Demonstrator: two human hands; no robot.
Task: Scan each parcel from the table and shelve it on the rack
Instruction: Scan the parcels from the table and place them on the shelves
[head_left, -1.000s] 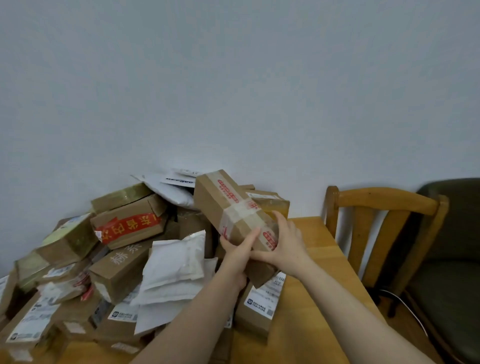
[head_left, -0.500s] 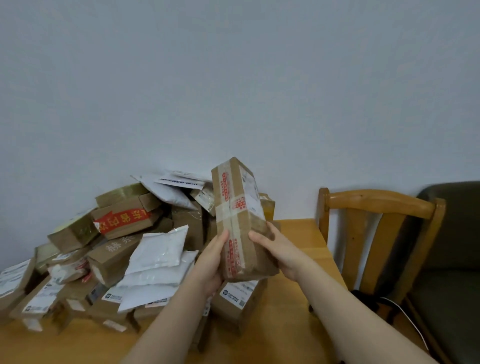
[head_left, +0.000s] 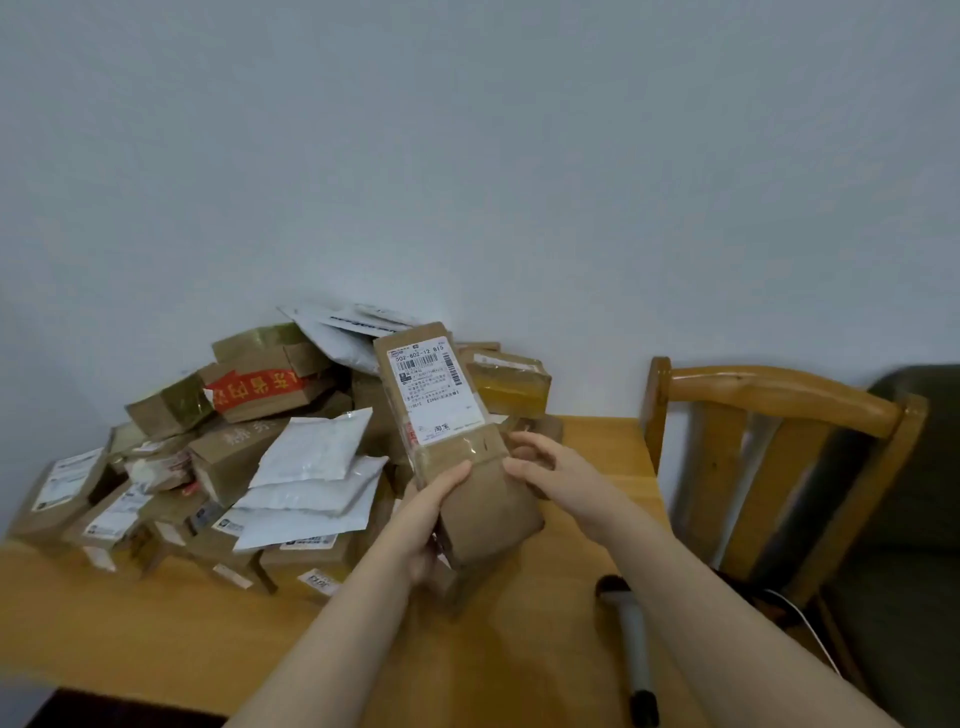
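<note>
Head view: box (head_left: 470, 499) held upright above the desk (head_left: 156, 623), label (head_left: 434, 395) facing the camera, reading "502-602-12 815" and "淘宝". Left hand (head_left: 431, 514) fingers clamped on its lower part; right hand (head_left: 550, 467) fingers curled on its right edge. Parcel pile (head_left: 260, 457) behind, scanner (head_left: 631, 639) on the desk, chair (head_left: 769, 441) at right.

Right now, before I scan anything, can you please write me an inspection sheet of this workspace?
Surface: wooden table, light wood.
Job's things: cardboard parcel held upright, label facing camera; grey handheld scanner lying on table; rack: nothing seen.
Clutter: pile of parcels and white mailers by the wall.
Grippers: left hand and right hand grip the parcel.
Cables: white cable beside wooden chair.
Surroundings: wooden chair, dark armchair, plain wall.
</note>
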